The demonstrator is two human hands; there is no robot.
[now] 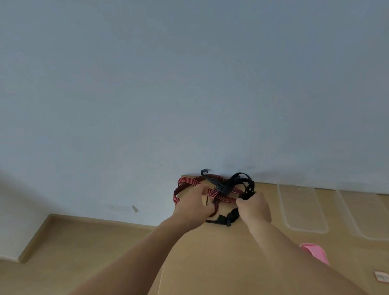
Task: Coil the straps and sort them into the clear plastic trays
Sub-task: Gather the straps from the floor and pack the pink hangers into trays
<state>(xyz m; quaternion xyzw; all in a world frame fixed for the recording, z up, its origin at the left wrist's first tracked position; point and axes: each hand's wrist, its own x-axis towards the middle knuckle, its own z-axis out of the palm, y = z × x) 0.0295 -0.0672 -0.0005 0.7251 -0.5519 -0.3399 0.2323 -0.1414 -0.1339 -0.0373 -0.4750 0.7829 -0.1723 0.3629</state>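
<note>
- State: my left hand [194, 204] grips the red striped strap [186, 183]. My right hand [254, 208] is clenched round a bundle of the black strap [245, 182]. The hands are near each other, not touching.
- Location: both straps lie uncoiled and crossed at the far edge of the worktop [215, 257], against the wall [187, 81], at 12 o'clock from my hands.
- Snagging: a black hook [217, 184] sits over the crossing. Pulling the hands apart could catch it in the black loops and tighten the tangle.
- Recoil: the red strap looks elastic. Stretched and released, it may whip the hook toward my fingers.
- Trailing end: a loose black tail [224, 219] at 6 o'clock of the tangle could drag and unwind a coil.
- Mis-sorting: the clear plastic trays [301, 209] at 3 o'clock of my right hand are hard to see. A coil may land on a rim or in the wrong tray.
- Collision: my right forearm could knock the pink object [316, 254] at 5 o'clock.
</note>
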